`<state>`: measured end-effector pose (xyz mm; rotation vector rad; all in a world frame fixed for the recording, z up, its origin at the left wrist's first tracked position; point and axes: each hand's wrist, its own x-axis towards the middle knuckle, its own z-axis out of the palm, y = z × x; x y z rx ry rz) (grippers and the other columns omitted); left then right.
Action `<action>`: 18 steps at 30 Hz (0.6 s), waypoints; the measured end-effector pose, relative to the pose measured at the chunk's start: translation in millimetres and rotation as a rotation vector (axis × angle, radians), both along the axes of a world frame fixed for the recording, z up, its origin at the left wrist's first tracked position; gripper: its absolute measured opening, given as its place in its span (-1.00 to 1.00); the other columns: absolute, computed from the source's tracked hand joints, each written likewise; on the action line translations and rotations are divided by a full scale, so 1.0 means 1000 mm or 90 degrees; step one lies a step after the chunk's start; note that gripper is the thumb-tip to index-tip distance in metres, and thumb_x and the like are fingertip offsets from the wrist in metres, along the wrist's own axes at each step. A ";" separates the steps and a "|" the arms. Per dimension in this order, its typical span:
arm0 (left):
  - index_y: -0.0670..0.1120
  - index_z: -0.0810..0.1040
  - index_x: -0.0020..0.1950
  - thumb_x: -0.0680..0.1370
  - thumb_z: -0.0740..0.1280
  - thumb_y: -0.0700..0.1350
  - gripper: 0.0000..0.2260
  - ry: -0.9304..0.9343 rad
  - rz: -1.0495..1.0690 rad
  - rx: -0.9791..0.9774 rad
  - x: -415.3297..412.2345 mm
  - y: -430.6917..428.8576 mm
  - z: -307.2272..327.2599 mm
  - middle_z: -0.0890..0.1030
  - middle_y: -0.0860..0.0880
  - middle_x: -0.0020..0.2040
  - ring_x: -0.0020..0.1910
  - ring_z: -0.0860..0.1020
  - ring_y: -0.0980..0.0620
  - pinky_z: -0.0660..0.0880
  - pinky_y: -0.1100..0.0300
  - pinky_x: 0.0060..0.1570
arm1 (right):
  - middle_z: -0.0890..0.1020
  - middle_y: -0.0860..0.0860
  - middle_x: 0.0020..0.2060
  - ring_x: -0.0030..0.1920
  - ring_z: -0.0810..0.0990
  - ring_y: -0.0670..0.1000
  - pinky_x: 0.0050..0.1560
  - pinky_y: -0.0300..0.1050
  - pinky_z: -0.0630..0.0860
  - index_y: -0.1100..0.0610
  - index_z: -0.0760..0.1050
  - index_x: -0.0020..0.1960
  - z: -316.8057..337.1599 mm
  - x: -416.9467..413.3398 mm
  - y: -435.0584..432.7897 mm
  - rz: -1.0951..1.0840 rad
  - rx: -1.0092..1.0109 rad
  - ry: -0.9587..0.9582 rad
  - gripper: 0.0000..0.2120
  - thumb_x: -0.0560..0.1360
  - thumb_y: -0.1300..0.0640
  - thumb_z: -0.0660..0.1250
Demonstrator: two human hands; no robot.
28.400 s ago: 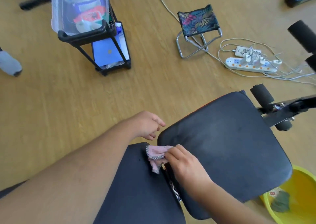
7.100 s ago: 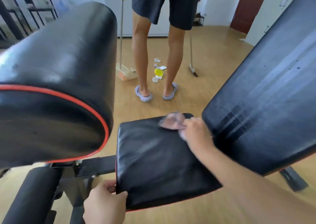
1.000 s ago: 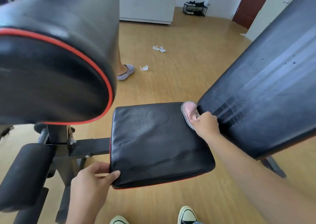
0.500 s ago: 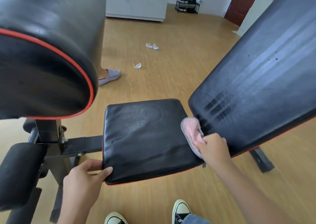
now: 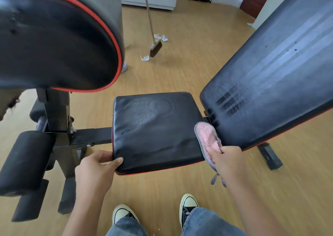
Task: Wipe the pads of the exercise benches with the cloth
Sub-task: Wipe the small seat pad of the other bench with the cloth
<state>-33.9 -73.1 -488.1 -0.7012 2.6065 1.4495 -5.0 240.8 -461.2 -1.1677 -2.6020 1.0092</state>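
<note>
A black square seat pad (image 5: 155,127) with red piping sits in the middle of the bench. To its right rises the tilted black back pad (image 5: 270,77). My right hand (image 5: 226,159) is shut on a pink cloth (image 5: 207,138), pressed into the gap at the seat pad's right edge beside the back pad. My left hand (image 5: 98,169) grips the seat pad's near left corner, thumb on top. A large rounded black pad (image 5: 54,37) with a red rim fills the upper left.
A black foam roller (image 5: 25,160) and the bench's metal frame (image 5: 86,138) stand at the left. A broom (image 5: 155,46) and paper scraps (image 5: 145,57) lie on the wooden floor beyond. My two shoes (image 5: 188,202) are below the seat pad.
My right hand has drawn the cloth down the seat pad's right edge toward me. A broom has come into view on the floor behind, and the foot seen there has nearly gone behind the rounded pad.
</note>
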 end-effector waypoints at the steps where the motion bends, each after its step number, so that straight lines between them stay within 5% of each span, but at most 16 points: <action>1: 0.03 0.74 -0.08 0.42 0.57 -0.05 -0.89 0.002 0.001 0.002 0.001 0.000 0.000 0.74 0.08 -0.19 -0.13 0.70 -0.03 0.57 0.08 -0.15 | 0.25 -0.03 -0.71 -0.56 0.26 0.04 -0.46 -0.19 0.22 0.16 0.26 -0.58 -0.003 0.008 -0.006 -0.040 -0.032 0.027 -0.46 0.45 0.02 0.43; 9: 0.02 0.73 -0.05 0.45 0.55 -0.06 -0.90 0.001 0.001 -0.008 0.003 0.004 0.005 0.73 0.08 -0.17 -0.09 0.67 -0.04 0.47 0.13 -0.15 | 0.59 0.01 -0.53 -0.43 0.58 0.10 -0.29 -0.13 0.50 0.15 0.51 -0.50 -0.027 0.010 -0.124 -0.191 -0.265 0.103 -0.55 0.52 -0.01 0.40; 14: 0.01 0.73 -0.06 0.43 0.56 -0.05 -0.88 -0.008 -0.001 -0.025 0.001 0.003 0.004 0.74 0.06 -0.17 -0.10 0.70 -0.07 0.55 0.07 -0.07 | 0.46 -0.12 -0.55 -0.43 0.50 0.01 -0.43 -0.21 0.31 0.12 0.52 -0.39 -0.021 0.007 -0.173 -0.092 -0.344 -0.007 -0.60 0.53 -0.07 0.38; 18: -0.01 0.72 -0.05 0.43 0.57 -0.07 -0.87 -0.009 0.005 -0.006 0.001 0.004 0.007 0.74 0.05 -0.16 -0.10 0.72 -0.08 0.63 -0.01 0.04 | 0.63 0.02 -0.43 -0.38 0.63 0.06 -0.40 -0.25 0.41 0.17 0.62 -0.33 -0.022 0.008 -0.151 -0.121 -0.405 0.001 -0.70 0.46 -0.01 0.47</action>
